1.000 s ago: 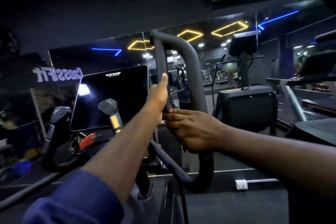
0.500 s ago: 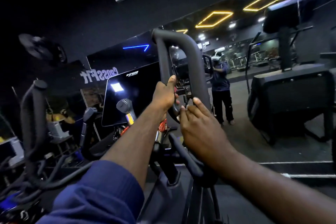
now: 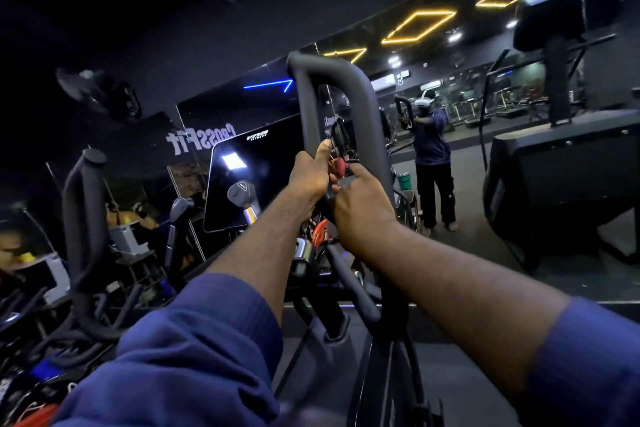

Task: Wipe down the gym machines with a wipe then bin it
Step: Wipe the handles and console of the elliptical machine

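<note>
The grey looped handle (image 3: pixel 366 107) of a gym machine rises straight ahead of me. My left hand (image 3: pixel 311 174) is wrapped around its left bar, thumb pointing up along it. My right hand (image 3: pixel 363 206) is closed on the lower right bar just beside the left hand, its back towards me and the forefinger stretched upward. The two hands touch. No wipe shows in either hand; the palms are hidden. Behind the loop stands the machine's dark console screen (image 3: pixel 249 177).
A second upright handle (image 3: pixel 83 218) stands at the left, with two short grips (image 3: pixel 242 192) near the console. A wall mirror (image 3: pixel 467 121) ahead reflects a person. A big black machine (image 3: pixel 561 180) sits to the right. Clutter and gear fill the left floor.
The view has swung left and tilted up. My right hand has slid up the handle's right bar until it meets the left hand, which keeps its hold on the left bar.
</note>
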A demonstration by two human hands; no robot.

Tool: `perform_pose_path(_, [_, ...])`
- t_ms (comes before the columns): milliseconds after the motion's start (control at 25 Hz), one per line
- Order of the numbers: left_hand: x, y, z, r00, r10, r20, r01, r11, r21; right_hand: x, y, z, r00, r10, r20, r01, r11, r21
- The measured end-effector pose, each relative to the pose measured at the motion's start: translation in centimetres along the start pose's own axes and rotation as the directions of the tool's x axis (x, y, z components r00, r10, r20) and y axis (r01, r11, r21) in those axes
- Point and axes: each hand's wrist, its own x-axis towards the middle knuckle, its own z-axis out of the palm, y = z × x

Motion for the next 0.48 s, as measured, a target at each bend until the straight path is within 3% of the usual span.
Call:
perform_pose_path(80, [0.0,-0.3,-0.1,1.0,0.009,-0.009,-0.009,1.0,0.021,-0.5,-0.2,0.6,0.997,0.065,-0.031,-0.063,0.996,0.057])
perform_pose_path(200, [0.1,-0.9,0.0,1.0,0.028,0.012,-0.028,0.999,-0.035,-3.9,-2.4,3.8,0.953,0.215,-0.215,-0.203,0.976,0.075])
perform_pose_path(280, [0.4,-1.2,-0.1,0.999,0.044,0.018,-0.043,0.998,-0.041,-4.6,-3.5,4.2,0.937,0.295,-0.189,-0.273,0.953,0.134])
perform_pose_path(480, [0.4,-2.3,-0.9,0.994,-0.009,0.111,0.024,0.99,-0.136,-6.0,-3.5,5.8,0.932,0.271,-0.241,-0.182,0.924,0.336])
